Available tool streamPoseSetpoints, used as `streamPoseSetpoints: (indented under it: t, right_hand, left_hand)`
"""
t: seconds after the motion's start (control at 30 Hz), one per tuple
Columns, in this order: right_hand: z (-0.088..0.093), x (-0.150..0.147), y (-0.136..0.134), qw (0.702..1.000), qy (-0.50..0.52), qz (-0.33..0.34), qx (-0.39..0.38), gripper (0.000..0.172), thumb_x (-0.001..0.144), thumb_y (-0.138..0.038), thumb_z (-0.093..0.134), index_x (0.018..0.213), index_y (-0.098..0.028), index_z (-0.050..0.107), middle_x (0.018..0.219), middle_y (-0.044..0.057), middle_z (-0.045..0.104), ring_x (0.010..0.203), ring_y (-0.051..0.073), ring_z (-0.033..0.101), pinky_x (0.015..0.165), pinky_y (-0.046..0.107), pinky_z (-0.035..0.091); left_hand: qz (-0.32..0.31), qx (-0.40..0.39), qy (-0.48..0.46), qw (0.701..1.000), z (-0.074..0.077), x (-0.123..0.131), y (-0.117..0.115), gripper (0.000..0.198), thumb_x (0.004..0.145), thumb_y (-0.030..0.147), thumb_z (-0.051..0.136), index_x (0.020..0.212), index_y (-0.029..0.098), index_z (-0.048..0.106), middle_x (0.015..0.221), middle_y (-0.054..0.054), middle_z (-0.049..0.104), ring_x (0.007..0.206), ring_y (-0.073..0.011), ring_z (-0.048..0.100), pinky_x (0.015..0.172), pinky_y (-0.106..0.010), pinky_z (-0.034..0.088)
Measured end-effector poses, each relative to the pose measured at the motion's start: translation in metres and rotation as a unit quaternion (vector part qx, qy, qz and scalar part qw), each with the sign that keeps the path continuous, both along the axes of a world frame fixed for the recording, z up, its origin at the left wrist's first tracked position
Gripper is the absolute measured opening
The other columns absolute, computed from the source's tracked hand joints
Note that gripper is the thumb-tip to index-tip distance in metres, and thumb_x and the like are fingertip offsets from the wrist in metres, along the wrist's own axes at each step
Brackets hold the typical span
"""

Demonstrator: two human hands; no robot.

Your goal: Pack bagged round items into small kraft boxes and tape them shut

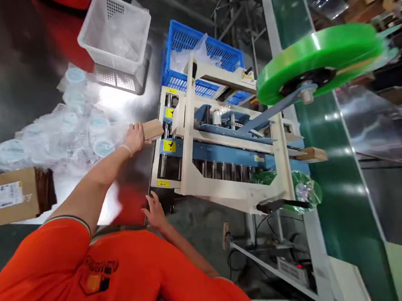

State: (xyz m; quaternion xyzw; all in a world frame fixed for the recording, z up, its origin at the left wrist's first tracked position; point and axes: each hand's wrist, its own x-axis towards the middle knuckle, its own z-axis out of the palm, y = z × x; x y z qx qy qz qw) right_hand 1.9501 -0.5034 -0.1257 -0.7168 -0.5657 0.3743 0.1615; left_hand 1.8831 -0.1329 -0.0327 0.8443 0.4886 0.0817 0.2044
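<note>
My left hand point(135, 138) reaches over the steel table and grips the near end of a small brown cardboard box point(153, 129). The box's far end is at the infeed of a carton taping machine point(196, 170) with white frame and blue side belts. My right hand point(154, 214) is beside the table edge, near the machine's front corner, fingers apart and nothing in them. At the machine's far end another small cardboard box point(312, 154) sticks out. A large green tape roll point(321, 61) is mounted on an arm above.
Clear bags with pale blue round labels point(65, 121) are heaped on the table point(5, 104). A larger carton point(8, 197) lies at left. A white basket point(116, 30) and a blue crate point(189, 41) hold plastic bags. A green conveyor point(338, 193) runs across beyond the machine.
</note>
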Motion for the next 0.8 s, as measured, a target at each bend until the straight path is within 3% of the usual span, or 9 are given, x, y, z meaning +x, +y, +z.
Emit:
streamPoseSetpoints:
  t: [0.17, 0.27, 0.37, 0.5, 0.53, 0.6, 0.67, 0.73, 0.8]
  right_hand:
    - [-0.005, 0.006, -0.013, 1.0, -0.005, -0.027, -0.015, 0.054, 0.094, -0.024, 0.073, 0.148, -0.029, 0.072, 0.169, 0.019, 0.052, 0.136, 0.041, 0.072, 0.115, 0.063, 0.062]
    - [0.005, 0.009, 0.004, 1.0, 0.005, 0.021, -0.015, 0.048, 0.093, -0.022, 0.07, 0.14, -0.027, 0.076, 0.165, 0.019, 0.057, 0.134, 0.041, 0.073, 0.113, 0.063, 0.062]
    - [0.022, 0.015, 0.033, 0.999, 0.011, 0.036, 0.0, 0.041, 0.094, -0.022, 0.065, 0.133, -0.024, 0.078, 0.146, 0.018, 0.073, 0.13, 0.038, 0.074, 0.114, 0.059, 0.061]
    - [0.04, 0.004, 0.086, 0.998, 0.042, 0.031, 0.031, 0.033, 0.1, -0.023, 0.055, 0.122, -0.021, 0.079, 0.116, 0.014, 0.083, 0.111, 0.032, 0.079, 0.108, 0.051, 0.063]
    - [0.043, -0.008, 0.102, 0.996, 0.061, 0.048, 0.044, 0.032, 0.1, -0.024, 0.054, 0.119, -0.021, 0.08, 0.115, 0.014, 0.083, 0.109, 0.031, 0.079, 0.107, 0.049, 0.063]
    - [0.048, -0.046, 0.135, 0.988, 0.104, 0.099, 0.065, 0.028, 0.1, -0.024, 0.055, 0.114, -0.02, 0.08, 0.114, 0.012, 0.084, 0.106, 0.028, 0.079, 0.106, 0.044, 0.063]
    - [0.055, -0.1, 0.17, 0.976, 0.134, 0.158, 0.067, 0.025, 0.1, -0.023, 0.058, 0.112, -0.019, 0.08, 0.109, 0.011, 0.084, 0.1, 0.026, 0.078, 0.102, 0.041, 0.063]
    - [0.062, -0.161, 0.204, 0.967, 0.131, 0.206, 0.074, 0.022, 0.098, -0.019, 0.061, 0.112, -0.018, 0.079, 0.106, 0.009, 0.084, 0.097, 0.024, 0.077, 0.1, 0.039, 0.063]
    - [0.069, -0.219, 0.236, 0.96, 0.109, 0.236, 0.102, 0.022, 0.097, -0.015, 0.063, 0.113, -0.017, 0.078, 0.103, 0.008, 0.082, 0.097, 0.023, 0.075, 0.099, 0.037, 0.062]
  left_hand:
    - [-0.143, -0.019, -0.045, 0.989, 0.0, 0.088, 0.051, 0.103, 0.072, 0.044, 0.103, 0.146, -0.008, 0.056, 0.151, -0.037, 0.057, 0.145, -0.0492, 0.052, 0.128, -0.063, 0.035]
    - [-0.111, -0.062, -0.091, 0.988, 0.004, 0.126, 0.03, 0.129, 0.066, 0.032, 0.106, 0.165, -0.011, 0.035, 0.171, -0.045, 0.031, 0.16, -0.0508, 0.04, 0.131, -0.059, 0.037]
    - [-0.08, -0.065, -0.158, 0.982, 0.003, 0.106, -0.018, 0.112, 0.088, 0.022, 0.086, 0.174, -0.008, 0.02, 0.18, -0.042, 0.015, 0.172, -0.0414, 0.026, 0.137, -0.052, 0.035]
    - [-0.064, -0.018, -0.219, 0.973, -0.001, -0.033, -0.094, 0.07, 0.104, 0.017, 0.051, 0.173, 0.012, 0.04, 0.176, -0.021, 0.043, 0.169, -0.0281, 0.036, 0.139, -0.047, 0.036]
    - [-0.008, -0.009, -0.201, 0.979, 0.0, -0.082, -0.112, 0.062, 0.106, 0.021, 0.049, 0.168, 0.016, 0.048, 0.171, -0.018, 0.051, 0.165, -0.029, 0.042, 0.138, -0.049, 0.038]
    - [0.214, 0.012, -0.13, 0.968, 0.005, -0.187, -0.143, 0.053, 0.106, 0.024, 0.052, 0.158, 0.016, 0.059, 0.159, -0.018, 0.06, 0.155, -0.0324, 0.051, 0.135, -0.054, 0.04]
    - [0.38, 0.03, -0.083, 0.921, 0.012, -0.291, -0.165, 0.057, 0.106, 0.018, 0.047, 0.159, -0.002, 0.051, 0.157, -0.033, 0.053, 0.153, -0.0444, 0.047, 0.131, -0.071, 0.035]
    - [0.566, 0.013, -0.014, 0.824, 0.017, -0.377, -0.179, 0.056, 0.104, 0.019, 0.054, 0.156, -0.003, 0.052, 0.157, -0.034, 0.049, 0.15, -0.0469, 0.046, 0.127, -0.071, 0.038]
    - [0.655, -0.047, 0.028, 0.754, 0.017, -0.437, -0.187, 0.046, 0.104, 0.023, 0.061, 0.143, 0.0, 0.061, 0.154, -0.032, 0.05, 0.146, -0.0485, 0.045, 0.119, -0.071, 0.045]
